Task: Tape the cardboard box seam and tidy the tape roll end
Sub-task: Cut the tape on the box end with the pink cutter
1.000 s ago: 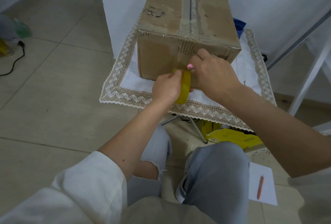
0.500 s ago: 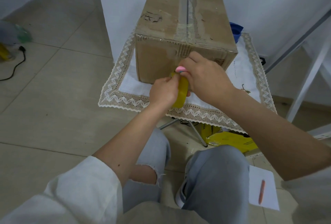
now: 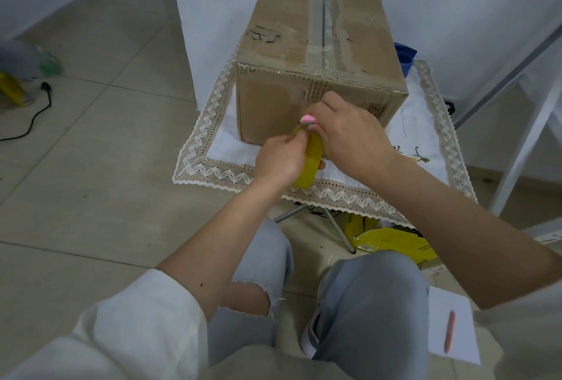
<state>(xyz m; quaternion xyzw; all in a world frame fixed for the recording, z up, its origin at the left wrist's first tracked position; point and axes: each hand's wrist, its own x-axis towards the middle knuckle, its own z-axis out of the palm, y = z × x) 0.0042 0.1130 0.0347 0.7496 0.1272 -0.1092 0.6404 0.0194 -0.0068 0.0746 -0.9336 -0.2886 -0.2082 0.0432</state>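
A brown cardboard box (image 3: pixel 304 33) stands on a small table under a lace-edged white cloth (image 3: pixel 213 148); its top seam carries clear tape that runs down onto the near face. In front of that face my left hand (image 3: pixel 281 159) grips a yellowish tape roll (image 3: pixel 311 163) held on edge. My right hand (image 3: pixel 352 136) is closed around a small pink tool (image 3: pixel 307 119), whose tip meets the top of the roll beside my left fingertips. The tape end itself is hidden between the fingers.
A yellow package (image 3: pixel 392 242) lies on the tiled floor under the table. A white sheet with an orange pen (image 3: pixel 449 331) lies at lower right. A black cable (image 3: pixel 33 118) and bottles sit at far left. White frame legs (image 3: pixel 523 124) stand at right.
Both hands and the roll have stayed in front of the box's near face; the pink tool has shifted slightly left onto the roll's top. The camera view has drifted a little.
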